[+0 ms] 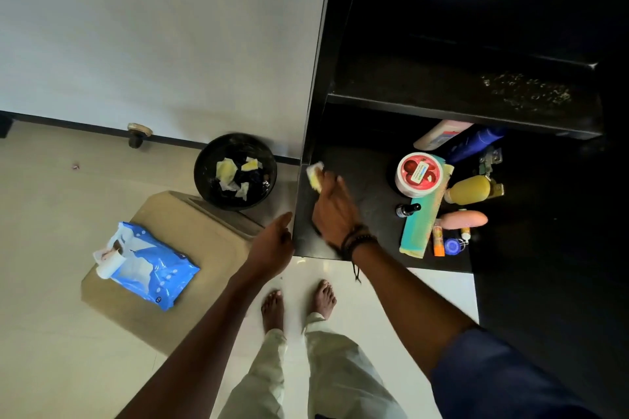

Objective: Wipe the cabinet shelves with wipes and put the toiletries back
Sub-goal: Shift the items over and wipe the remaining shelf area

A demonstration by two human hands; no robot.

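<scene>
My right hand (332, 211) sits in the middle of the frame on the lower shelf (367, 180). Its fingers are curled over a yellowish wipe (315, 173) and press it down at the shelf's left end, right by the cabinet's side wall. My left hand (272, 245) is just left of the shelf's front corner, loosely curled with the thumb out and nothing in it. I can't tell whether it touches the edge.

The shelf's long axis runs left to right across the frame, so the bare dark stretch left to wipe lies to the right of my right hand. It ends at the toiletries (420, 174), which are bunched at the shelf's right end, well apart from the wipe. My right hand is plainly the nearer one for that sweep.

The upper shelf (442, 88), further up the frame, shows pale speckling on its right part, so I judge it needs a pass too. The bin (204, 160) stands just left of the cabinet wall, and the wipes pack (149, 265) is lower left.
</scene>
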